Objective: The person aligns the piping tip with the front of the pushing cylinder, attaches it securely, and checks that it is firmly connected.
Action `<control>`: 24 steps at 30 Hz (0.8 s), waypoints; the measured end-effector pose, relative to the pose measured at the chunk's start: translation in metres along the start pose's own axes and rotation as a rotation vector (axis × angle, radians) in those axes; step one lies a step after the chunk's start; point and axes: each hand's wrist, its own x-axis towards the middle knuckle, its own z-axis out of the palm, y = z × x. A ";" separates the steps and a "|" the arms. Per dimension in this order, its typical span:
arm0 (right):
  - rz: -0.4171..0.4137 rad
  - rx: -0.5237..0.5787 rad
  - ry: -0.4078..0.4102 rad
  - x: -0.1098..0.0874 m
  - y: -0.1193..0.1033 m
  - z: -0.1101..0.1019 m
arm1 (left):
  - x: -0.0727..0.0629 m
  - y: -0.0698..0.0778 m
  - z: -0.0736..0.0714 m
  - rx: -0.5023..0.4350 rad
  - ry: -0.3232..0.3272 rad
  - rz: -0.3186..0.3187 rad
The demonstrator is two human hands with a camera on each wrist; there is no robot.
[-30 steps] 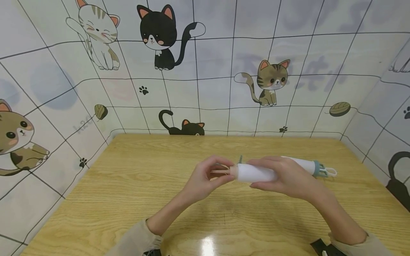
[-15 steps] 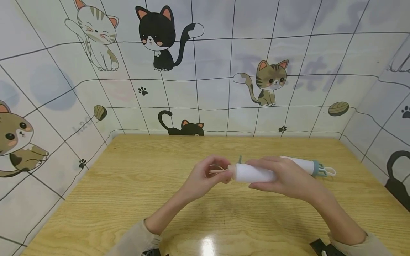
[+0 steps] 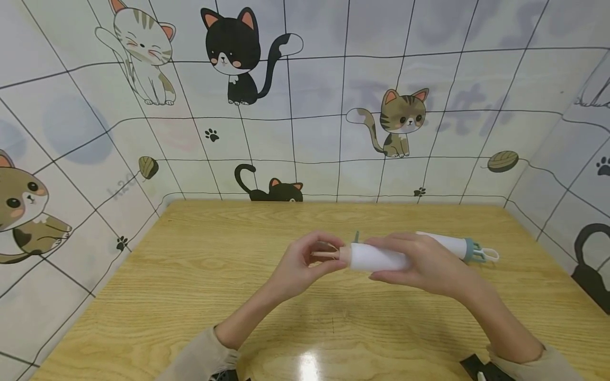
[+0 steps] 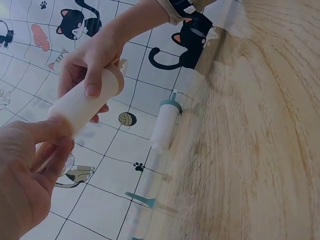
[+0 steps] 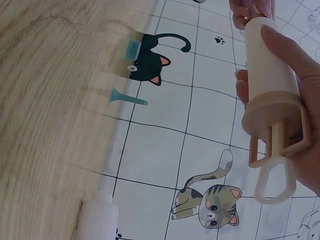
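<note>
My right hand (image 3: pixel 426 264) grips the white barrel of a syringe-like plunger tube (image 3: pixel 376 257), held almost level above the table. At its left end, my left hand (image 3: pixel 302 267) pinches a beige tip piece (image 3: pixel 345 255) between thumb and fingers. Thin beige strips show inside the curl of the left hand; what they belong to is unclear. In the right wrist view, the tube's other end has a beige collar (image 5: pixel 265 112) with side loops and a pale pull ring (image 5: pixel 275 182).
A second white tube (image 3: pixel 450 244) with a teal collar (image 3: pixel 470 250) and white ring lies behind the right hand. On the table stand a small teal nozzle (image 5: pixel 125 96) and a teal cylindrical piece (image 5: pixel 132 50). Cat-print sheeting (image 3: pixel 316 137) surrounds the wooden table (image 3: pixel 200 254).
My left thumb and fingers shift round the tip piece, the thumb moving up over it and back down. The right hand and tube stay nearly still.
</note>
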 end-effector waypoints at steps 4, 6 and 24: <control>-0.003 0.007 0.008 0.000 0.001 0.001 | 0.001 0.000 0.000 -0.005 0.004 0.031; -0.005 0.015 0.011 0.000 0.001 0.002 | 0.001 0.000 0.001 -0.011 0.008 0.030; 0.005 0.012 0.003 0.000 -0.002 0.001 | 0.001 -0.002 -0.001 -0.013 0.014 -0.094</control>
